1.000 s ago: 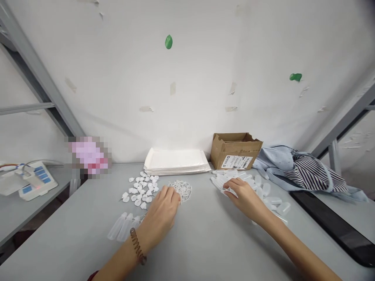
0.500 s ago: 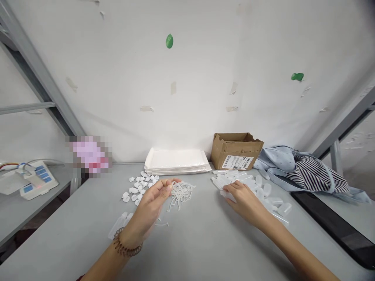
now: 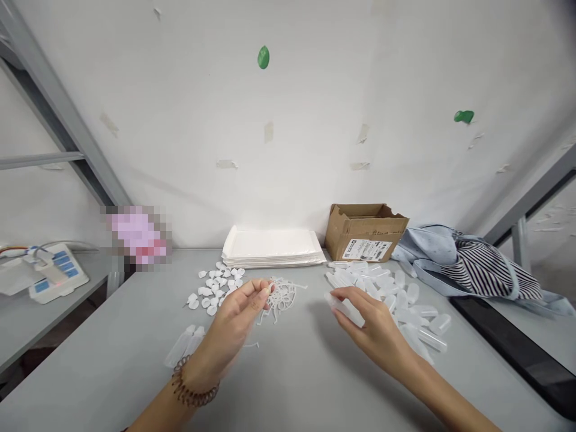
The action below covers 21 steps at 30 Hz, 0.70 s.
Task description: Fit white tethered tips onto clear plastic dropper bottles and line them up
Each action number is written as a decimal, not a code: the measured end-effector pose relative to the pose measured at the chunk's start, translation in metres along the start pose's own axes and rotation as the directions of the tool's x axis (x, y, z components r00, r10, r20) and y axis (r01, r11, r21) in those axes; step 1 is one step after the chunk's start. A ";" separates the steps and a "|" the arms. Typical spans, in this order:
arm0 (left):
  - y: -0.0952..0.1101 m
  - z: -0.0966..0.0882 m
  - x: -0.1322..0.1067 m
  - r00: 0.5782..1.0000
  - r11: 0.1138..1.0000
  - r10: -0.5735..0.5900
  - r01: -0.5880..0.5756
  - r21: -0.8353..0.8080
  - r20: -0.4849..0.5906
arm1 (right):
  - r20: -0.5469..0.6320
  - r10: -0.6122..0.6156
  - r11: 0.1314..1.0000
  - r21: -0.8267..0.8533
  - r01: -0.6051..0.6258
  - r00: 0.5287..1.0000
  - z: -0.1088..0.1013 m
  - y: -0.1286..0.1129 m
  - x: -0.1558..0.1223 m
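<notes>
Grey tabletop (image 3: 306,378): over a heap of thin white plastic strips (image 3: 282,295), the left hand (image 3: 238,315) pinches what looks like one white strip (mostly hidden). The right hand (image 3: 366,318), fingers curved partway, grips a translucent plastic tube (image 3: 345,309) beside more tubes (image 3: 434,340).

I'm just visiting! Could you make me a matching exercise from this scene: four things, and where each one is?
1. Pile of thin, curly white plastic strips
2. Brown, coiled bracelet
3. Open brown cardboard box with a white label
4. Single tube-like piece of translucent plastic

A. Held in the right hand
B. At the back, right of the flat white stack
C. Around the left wrist
D. On the grey table, close to the left hand

Pairs: 1-D; 2-C; 3-B; 4-A
</notes>
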<state>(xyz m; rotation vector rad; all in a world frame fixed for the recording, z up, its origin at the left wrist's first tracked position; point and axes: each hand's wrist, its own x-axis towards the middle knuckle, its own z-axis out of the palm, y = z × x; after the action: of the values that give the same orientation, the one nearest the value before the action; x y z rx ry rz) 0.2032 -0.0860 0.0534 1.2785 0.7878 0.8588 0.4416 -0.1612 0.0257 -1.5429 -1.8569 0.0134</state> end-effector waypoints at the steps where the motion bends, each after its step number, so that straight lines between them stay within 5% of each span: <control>1: 0.000 0.002 0.000 1.000 0.999 -0.011 0.011 -0.045 0.015 | -0.007 -0.018 0.999 0.027 0.018 1.000 0.002 -0.004 -0.002; 8: -0.008 0.020 -0.004 0.979 0.935 -0.071 0.131 -0.329 0.189 | 0.035 -0.050 0.961 0.272 0.039 0.998 0.025 -0.030 -0.012; 21: -0.023 0.034 -0.013 0.968 0.941 -0.194 0.230 -0.250 0.160 | -0.118 -0.195 0.945 0.243 0.219 0.974 0.033 -0.035 -0.020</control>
<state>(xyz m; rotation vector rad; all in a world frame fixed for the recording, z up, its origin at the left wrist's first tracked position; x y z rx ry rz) 0.2292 -0.1152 0.0350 0.9815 0.6644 0.6715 0.3953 -0.1751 0.0063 -1.1507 -1.8548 0.0795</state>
